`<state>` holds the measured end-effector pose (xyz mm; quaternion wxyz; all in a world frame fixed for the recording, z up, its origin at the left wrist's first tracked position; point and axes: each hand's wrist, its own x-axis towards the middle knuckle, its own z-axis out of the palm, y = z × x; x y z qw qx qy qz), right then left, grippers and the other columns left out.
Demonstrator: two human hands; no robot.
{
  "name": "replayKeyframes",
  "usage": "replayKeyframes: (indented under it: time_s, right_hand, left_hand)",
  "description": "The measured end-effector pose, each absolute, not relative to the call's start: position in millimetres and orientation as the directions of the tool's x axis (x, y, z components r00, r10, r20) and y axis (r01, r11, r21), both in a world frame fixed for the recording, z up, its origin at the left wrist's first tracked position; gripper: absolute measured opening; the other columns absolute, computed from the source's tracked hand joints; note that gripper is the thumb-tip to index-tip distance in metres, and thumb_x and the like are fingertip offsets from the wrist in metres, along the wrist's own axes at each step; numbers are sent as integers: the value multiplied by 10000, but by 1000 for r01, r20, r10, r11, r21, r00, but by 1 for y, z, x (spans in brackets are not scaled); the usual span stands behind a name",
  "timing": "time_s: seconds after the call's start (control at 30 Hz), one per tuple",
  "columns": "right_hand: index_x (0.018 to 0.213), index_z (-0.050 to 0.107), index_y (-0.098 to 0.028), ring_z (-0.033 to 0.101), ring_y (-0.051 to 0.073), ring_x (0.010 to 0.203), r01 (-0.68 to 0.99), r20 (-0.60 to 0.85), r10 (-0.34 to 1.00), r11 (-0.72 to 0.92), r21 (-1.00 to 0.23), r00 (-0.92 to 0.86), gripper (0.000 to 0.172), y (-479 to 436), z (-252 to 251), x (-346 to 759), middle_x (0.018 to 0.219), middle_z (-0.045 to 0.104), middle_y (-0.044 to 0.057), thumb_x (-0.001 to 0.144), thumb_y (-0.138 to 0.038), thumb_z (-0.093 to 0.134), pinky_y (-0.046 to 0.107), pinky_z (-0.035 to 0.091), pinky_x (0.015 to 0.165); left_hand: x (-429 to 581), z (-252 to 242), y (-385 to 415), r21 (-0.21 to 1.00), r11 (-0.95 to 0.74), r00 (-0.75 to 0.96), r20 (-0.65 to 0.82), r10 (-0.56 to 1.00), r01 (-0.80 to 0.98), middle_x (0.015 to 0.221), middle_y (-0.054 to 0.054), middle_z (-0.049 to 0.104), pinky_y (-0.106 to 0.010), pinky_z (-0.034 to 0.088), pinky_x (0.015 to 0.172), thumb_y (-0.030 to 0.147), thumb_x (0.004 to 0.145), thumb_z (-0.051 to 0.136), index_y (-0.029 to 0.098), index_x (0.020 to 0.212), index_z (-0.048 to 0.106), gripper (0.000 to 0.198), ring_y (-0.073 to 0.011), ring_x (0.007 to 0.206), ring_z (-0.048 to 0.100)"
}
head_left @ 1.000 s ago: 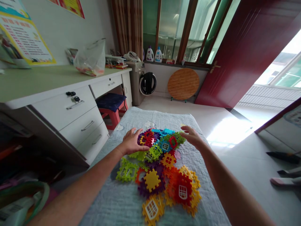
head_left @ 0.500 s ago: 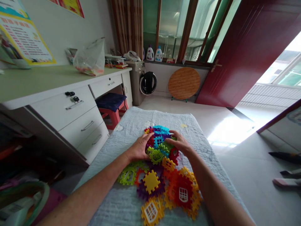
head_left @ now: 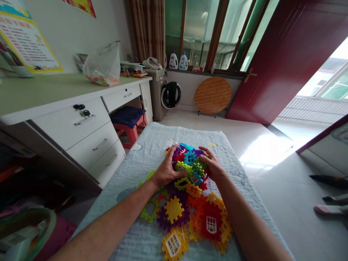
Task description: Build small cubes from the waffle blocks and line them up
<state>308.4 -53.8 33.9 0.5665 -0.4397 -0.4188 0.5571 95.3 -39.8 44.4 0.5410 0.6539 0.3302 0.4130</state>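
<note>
My left hand [head_left: 168, 170] lies against the left side of a heap of plastic interlocking blocks, its forefinger stretched along the far side and its thumb spread over light-green blocks [head_left: 182, 168]. At the heap's right side, my right hand [head_left: 213, 165] has parted fingers touching green blocks [head_left: 200, 167]. Between the two hands are a blue window block [head_left: 189, 157] and red and purple pieces. Nearer to me, a yellow block [head_left: 174, 209] rests on a purple one. Beside it lies a red block with a white window [head_left: 211, 224], and in front a yellow-orange window block [head_left: 174, 244].
A pale blue cloth [head_left: 130, 232] covers the table under the blocks. To the left stand a white desk [head_left: 81, 134] with drawers and a red stool with a dark seat [head_left: 127, 117]. A bin [head_left: 51, 232] sits at lower left. Beyond are a washing machine [head_left: 157, 96] and a round wooden tabletop [head_left: 212, 95].
My left hand has moved slightly right, its thumb now across the light-green blocks. My right hand has shifted a little right. The blue window block and green blocks have moved right.
</note>
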Motion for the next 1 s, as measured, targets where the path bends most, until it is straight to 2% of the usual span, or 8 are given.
replayKeyframes:
  time_s: [0.13,0.3,0.43,0.5,0.7,0.8,0.9,1.0]
  right_hand:
    - [1087,549,-266,633,152,734,-254,2,993,32,-967,120,483,-48,43,306,906,641,5,674,-456,712,297,534,684]
    - [1015,545,-229,601,143,615,-242,-37,967,26,-970,252,477,-42,46,299,813,630,6,653,-488,717,279,519,561]
    - [1016,535,-239,610,148,670,-267,-10,964,63,-962,265,459,-46,48,296,883,631,14,654,-449,724,288,525,602]
    - [1027,529,-249,619,163,741,-240,35,968,97,-966,249,444,-48,53,293,962,630,26,667,-440,706,309,529,653]
    - [1031,533,-252,592,148,789,-169,163,959,205,-964,233,413,-51,69,268,939,613,8,671,-380,690,301,509,719]
    - [996,552,-246,581,143,822,-152,206,964,232,-961,170,382,-53,73,250,922,611,3,661,-356,698,296,488,764]
    - [946,578,-231,581,147,843,-66,235,971,238,-969,50,294,-49,73,247,919,632,14,708,-388,651,308,471,805]
    - [931,603,-209,589,168,830,175,237,970,225,-958,50,283,-28,70,261,900,647,33,764,-435,574,331,471,787]
  left_hand:
    - [95,59,-33,978,-59,434,142,890,-198,1221,-98,557,-413,430,971,268,610,803,267,1430,126,1064,-234,1061,585]
    - [93,66,-19,963,65,192,-15,981,-260,1113,-85,596,-346,496,872,321,658,774,242,1389,231,914,-187,929,628]
    - [94,70,-15,923,250,154,-213,965,-291,941,-67,618,-307,539,584,341,714,713,230,1379,225,833,-150,627,635]
    - [93,71,-13,909,275,151,-238,959,-312,874,-47,620,-297,530,544,303,734,686,222,1376,227,794,-147,588,628]
    - [90,65,-9,917,220,160,-175,972,-333,818,-5,634,-240,508,617,185,750,619,215,1271,413,562,-123,656,627]
    - [84,63,-12,933,186,222,-120,968,-307,938,-59,658,-264,499,736,308,801,595,152,1135,545,372,-157,819,631]
    - [72,60,-17,969,108,260,-48,965,-221,1076,-93,644,-319,453,885,449,829,551,143,1080,599,398,-219,1033,580]
    - [58,58,-23,996,66,244,-50,968,-55,1210,-98,590,-371,364,1000,530,822,526,164,1117,595,476,-258,1179,492]
